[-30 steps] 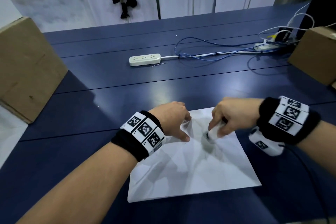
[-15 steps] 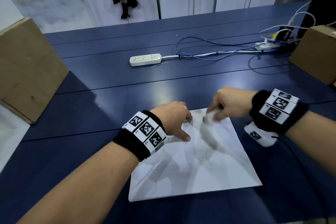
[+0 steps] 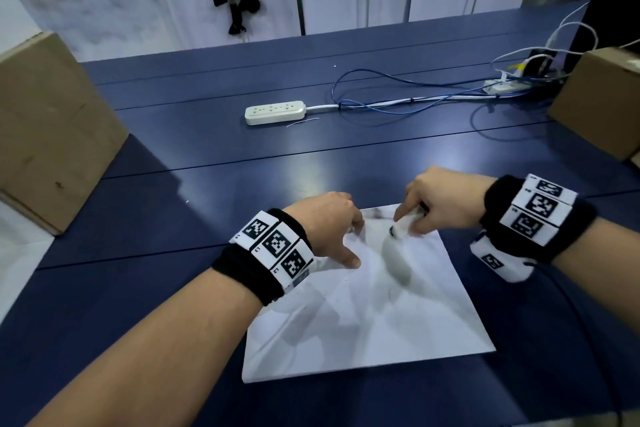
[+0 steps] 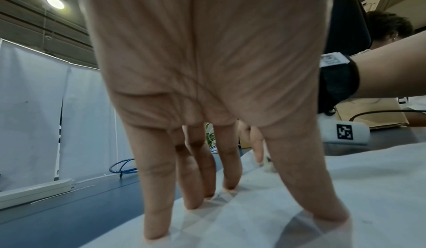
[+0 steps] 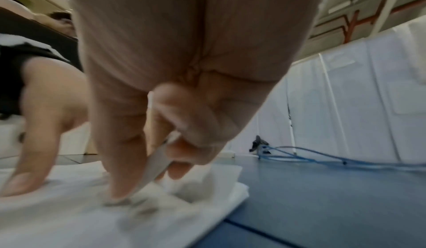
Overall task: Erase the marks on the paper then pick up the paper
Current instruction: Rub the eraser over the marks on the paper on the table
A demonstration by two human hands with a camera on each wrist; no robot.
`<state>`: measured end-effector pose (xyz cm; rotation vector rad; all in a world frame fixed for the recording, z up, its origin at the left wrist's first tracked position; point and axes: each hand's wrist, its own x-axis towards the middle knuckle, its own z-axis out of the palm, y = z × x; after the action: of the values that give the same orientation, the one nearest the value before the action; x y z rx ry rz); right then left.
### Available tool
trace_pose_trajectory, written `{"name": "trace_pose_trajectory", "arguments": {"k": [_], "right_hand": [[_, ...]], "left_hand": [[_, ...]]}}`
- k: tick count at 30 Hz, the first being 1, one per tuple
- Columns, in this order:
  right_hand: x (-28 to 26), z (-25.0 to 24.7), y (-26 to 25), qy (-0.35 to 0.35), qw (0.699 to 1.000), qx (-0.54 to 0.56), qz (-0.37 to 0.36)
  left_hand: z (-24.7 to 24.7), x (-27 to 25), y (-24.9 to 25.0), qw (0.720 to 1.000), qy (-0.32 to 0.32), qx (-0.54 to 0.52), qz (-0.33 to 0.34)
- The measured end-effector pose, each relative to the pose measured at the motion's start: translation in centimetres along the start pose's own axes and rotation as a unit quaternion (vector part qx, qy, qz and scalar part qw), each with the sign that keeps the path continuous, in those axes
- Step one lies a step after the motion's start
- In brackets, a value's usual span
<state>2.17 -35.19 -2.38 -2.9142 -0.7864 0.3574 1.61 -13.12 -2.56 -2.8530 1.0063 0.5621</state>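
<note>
A creased white paper (image 3: 374, 315) lies on the dark blue table (image 3: 194, 156), with a faint pencil mark (image 3: 391, 293) near its middle. My left hand (image 3: 332, 229) presses the paper's far left part with spread straight fingers (image 4: 159, 206) and thumb. My right hand (image 3: 436, 204) pinches a white eraser (image 3: 403, 227) between thumb and fingers, its smudged tip on the paper near the far edge. In the right wrist view the eraser (image 5: 159, 160) is blurred against the paper (image 5: 69, 215).
A white power strip (image 3: 275, 112) with blue cables (image 3: 398, 102) lies further back on the table. Cardboard boxes stand at the left (image 3: 52, 128) and right (image 3: 595, 104) edges. Another person sits at the right in the left wrist view.
My right hand slid the eraser from the paper's middle toward its far edge, then came back slightly. The left hand kept pressing the paper in the same spot.
</note>
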Motion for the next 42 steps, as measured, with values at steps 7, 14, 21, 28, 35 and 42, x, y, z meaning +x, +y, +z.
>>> {"name": "trace_pose_trajectory", "arguments": {"k": [7, 14, 21, 28, 35, 42], "right_hand": [[-0.2, 0.0, 0.3, 0.023, 0.999, -0.022, 0.005], [-0.6, 0.0, 0.0, -0.029, 1.0, 0.007, 0.004], [-0.9, 0.2, 0.3, -0.081, 0.994, 0.056, -0.049], [1.3, -0.7, 1.4, 0.03, 0.998, 0.002, 0.046], [-1.4, 0.7, 0.5, -0.124, 0.988, 0.091, -0.018], [1.3, -0.7, 1.3, 0.038, 0.999, 0.001, 0.034]], "left_hand": [[-0.7, 0.6, 0.8, 0.999, -0.042, 0.03, 0.004], [-1.4, 1.5, 1.7, 0.998, -0.049, 0.05, -0.007], [-1.0, 1.4, 1.6, 0.997, -0.037, 0.06, -0.018], [-0.6, 1.5, 1.6, 0.997, -0.027, 0.063, -0.024], [-0.8, 1.7, 1.8, 0.997, -0.024, 0.064, -0.025], [-0.7, 1.4, 1.8, 0.998, -0.023, 0.047, -0.027]]}}
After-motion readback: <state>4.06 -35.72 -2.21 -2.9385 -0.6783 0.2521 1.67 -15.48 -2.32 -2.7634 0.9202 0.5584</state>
